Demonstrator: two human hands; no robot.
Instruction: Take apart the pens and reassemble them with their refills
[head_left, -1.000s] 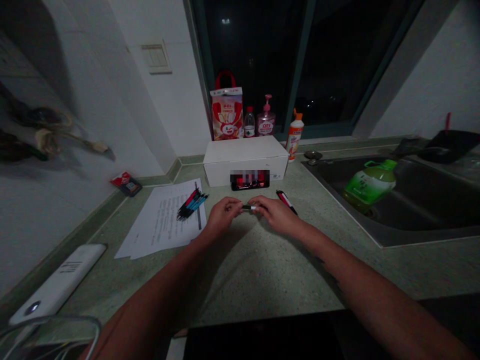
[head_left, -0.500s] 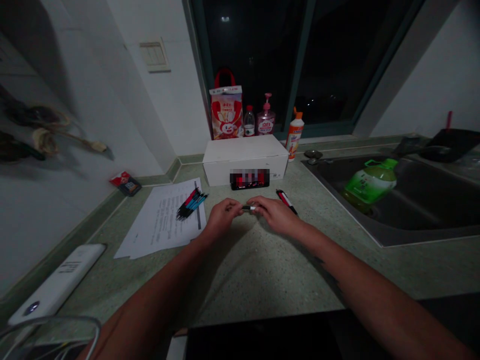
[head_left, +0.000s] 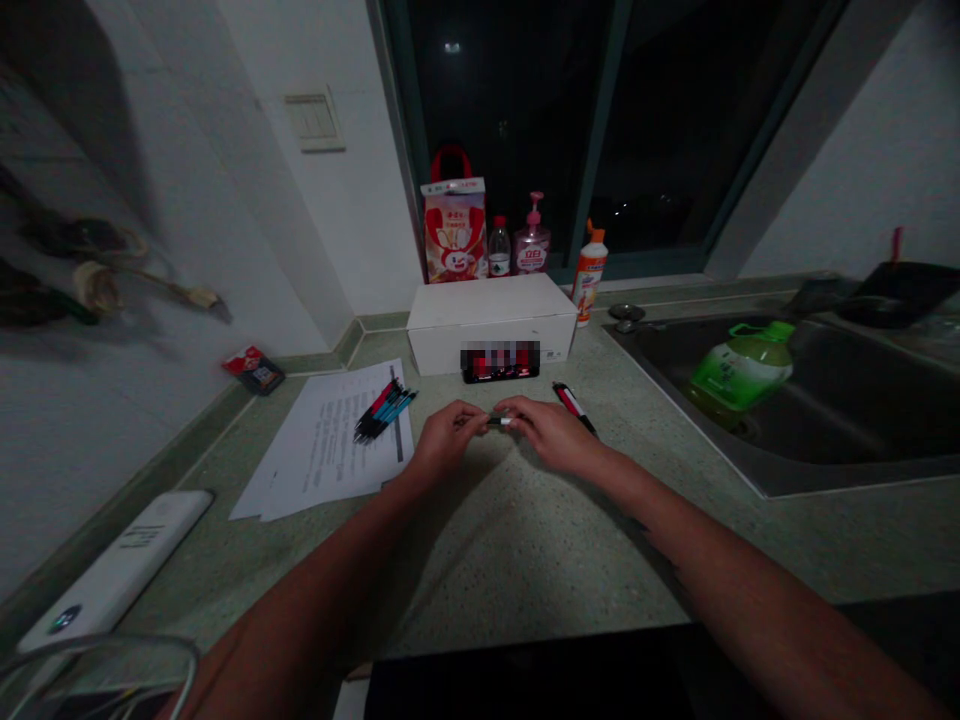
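Between my hands, just above the counter, is a slim pen (head_left: 499, 421), dark toward the left and white toward the right. My left hand (head_left: 448, 438) is closed in a pinch on its left end, and my right hand (head_left: 553, 432) pinches its right end. Fingers cover both ends. Beyond the right hand a red, white and black pen (head_left: 575, 408) lies on the counter. Left of my hands, a bundle of pens (head_left: 382, 412) in black, red and blue rests on printed sheets of paper (head_left: 311, 465).
A phone (head_left: 500, 363) leans against a white box (head_left: 487, 305) ahead. Bottles stand behind it, with an orange-capped bottle (head_left: 591, 275) at its right. To the right is a sink (head_left: 825, 480) holding a green jug (head_left: 742, 370). A white power strip-like device (head_left: 116, 575) lies at left.
The view has shifted slightly, so everything sits a little lower. Both hands keep their pinch on the pen, and its visible middle looks slightly turned.
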